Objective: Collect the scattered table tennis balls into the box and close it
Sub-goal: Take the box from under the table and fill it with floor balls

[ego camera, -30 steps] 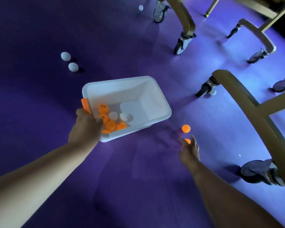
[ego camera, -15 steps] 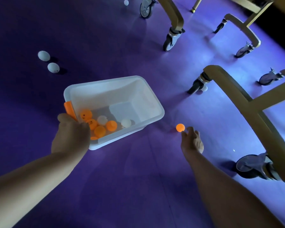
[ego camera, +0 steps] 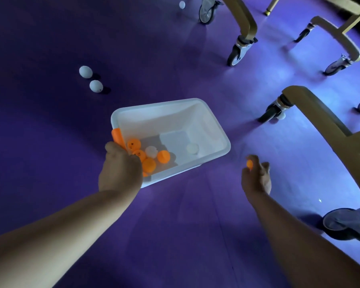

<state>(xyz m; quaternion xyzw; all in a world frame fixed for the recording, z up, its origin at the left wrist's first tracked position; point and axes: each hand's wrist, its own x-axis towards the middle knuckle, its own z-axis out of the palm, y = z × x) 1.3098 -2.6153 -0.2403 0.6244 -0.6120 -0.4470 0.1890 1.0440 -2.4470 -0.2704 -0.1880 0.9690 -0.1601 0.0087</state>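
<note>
Person's left hand clamps the near-left corner of the white rectangular plastic box, thumb beside its orange plastic latch, holding the box tilted toward me above the purple floor. Right hand, just right of the box, has its grip pinched round a small orange table tennis ball, fingers curled, ball showing at the fingertips.

Inside the box: cluster of orange balls w/ one white ball packed at the near-left end, another white ball alone nearer the middle. Box open; I see no lid in view.

Still on the floor: two white balls far left, touching or nearly so; one small white ball at the far edge by a caster; poss. one more white ball tucked behind the caster of the tan wheeled frame at right, partly hidden.

Step in hand, as I judge it: carry the held ball left over the rim & release low inside, not from height, since light balls bounce out. Keep the box tipped toward the near-left corner so the load stays pooled there. Then work far left for the pair, leaving the ones by the casters for last. Approx. half done, I'd say.
</note>
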